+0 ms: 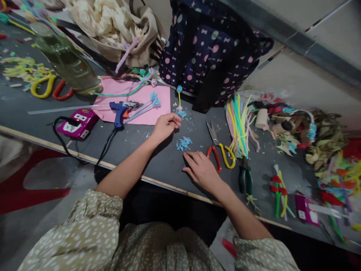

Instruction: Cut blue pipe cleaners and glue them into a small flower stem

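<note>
My left hand [166,126] hovers over or rests on the dark tabletop, fingers loosely bent and slightly apart, with nothing visible in them. Just beyond its fingertips lies a small heap of blue fuzzy clippings [181,113]. My right hand [200,168] is palm down, fingers spread, close below a second pile of short blue pipe cleaner pieces [184,143]. Scissors [216,141] with one red and one yellow handle lie partly open to the right of that hand. A yellow pipe cleaner stem with a blue tuft [179,90] lies beyond the left hand.
A blue glue gun [120,113] and blue-tipped stems [153,99] lie on pink paper [162,109]. Leftward are a purple power socket [77,124] and a bottle [66,64]. A patterned bag [208,49] stands behind; a pipe cleaner bundle [238,124] and pliers [244,177] lie right.
</note>
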Demonstrator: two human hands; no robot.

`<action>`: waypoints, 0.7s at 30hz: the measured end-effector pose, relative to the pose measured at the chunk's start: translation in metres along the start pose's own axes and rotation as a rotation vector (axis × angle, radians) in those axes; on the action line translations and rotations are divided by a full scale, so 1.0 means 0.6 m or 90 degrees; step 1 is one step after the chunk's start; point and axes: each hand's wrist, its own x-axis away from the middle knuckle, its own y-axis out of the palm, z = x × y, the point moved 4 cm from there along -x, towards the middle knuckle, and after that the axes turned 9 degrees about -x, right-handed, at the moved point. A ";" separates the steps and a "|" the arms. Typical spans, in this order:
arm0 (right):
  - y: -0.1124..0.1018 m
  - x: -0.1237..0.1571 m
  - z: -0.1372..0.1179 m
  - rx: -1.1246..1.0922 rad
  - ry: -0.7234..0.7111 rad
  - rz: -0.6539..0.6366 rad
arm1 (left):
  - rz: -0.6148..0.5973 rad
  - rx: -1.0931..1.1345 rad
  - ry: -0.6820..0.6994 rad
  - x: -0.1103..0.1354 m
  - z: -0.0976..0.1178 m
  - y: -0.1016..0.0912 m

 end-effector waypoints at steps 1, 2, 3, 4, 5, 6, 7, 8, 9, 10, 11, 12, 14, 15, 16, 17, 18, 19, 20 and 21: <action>0.002 -0.004 0.000 0.007 0.018 0.008 | 0.007 0.003 0.001 -0.001 0.000 -0.002; 0.003 -0.006 0.000 0.016 0.035 0.015 | 0.012 0.006 0.003 -0.001 0.000 -0.003; 0.004 -0.009 0.002 0.026 0.046 0.019 | 0.015 0.008 0.006 -0.001 0.000 -0.003; 0.004 -0.011 0.003 0.037 0.052 0.018 | 0.015 0.010 0.008 -0.001 0.001 -0.004; 0.004 -0.012 0.005 0.049 0.053 0.014 | 0.013 0.010 0.010 -0.001 0.001 -0.003; 0.003 -0.013 0.007 0.062 0.054 0.009 | 0.011 0.008 0.012 -0.001 0.001 -0.003; 0.002 -0.014 0.009 0.079 0.059 0.004 | 0.008 0.006 0.012 -0.001 0.001 -0.002; -0.001 -0.014 0.013 0.099 0.071 0.002 | 0.007 0.003 0.013 -0.001 0.001 -0.002; -0.005 -0.013 0.017 0.122 0.090 0.007 | 0.005 0.000 0.014 -0.001 0.001 -0.002; -0.011 -0.012 0.022 0.144 0.115 0.018 | 0.004 -0.002 0.014 -0.001 0.000 -0.002; -0.017 -0.010 0.026 0.161 0.138 0.032 | 0.005 -0.002 0.015 -0.001 0.000 -0.002; -0.022 -0.008 0.028 0.169 0.154 0.042 | 0.004 -0.002 0.016 -0.001 0.000 -0.001; -0.026 -0.006 0.026 0.152 0.148 0.044 | 0.004 -0.005 0.016 -0.001 -0.001 -0.001; -0.025 -0.006 0.022 0.133 0.129 0.032 | 0.003 -0.008 0.017 -0.001 -0.001 -0.001; -0.022 -0.007 0.017 0.112 0.106 0.019 | 0.004 -0.011 0.019 -0.001 -0.001 -0.001; -0.018 -0.008 0.013 0.095 0.084 0.007 | 0.004 -0.015 0.021 0.000 -0.001 -0.001; -0.014 -0.010 0.009 0.084 0.067 -0.002 | 0.004 -0.018 0.023 0.000 -0.001 -0.001; -0.010 -0.012 0.007 0.081 0.058 -0.004 | 0.004 -0.019 0.025 0.000 -0.001 -0.001; -0.007 -0.014 0.008 0.085 0.056 -0.004 | 0.003 -0.019 0.026 0.001 -0.001 -0.001; -0.005 -0.016 0.010 0.094 0.060 -0.001 | 0.004 -0.018 0.025 0.001 -0.001 -0.001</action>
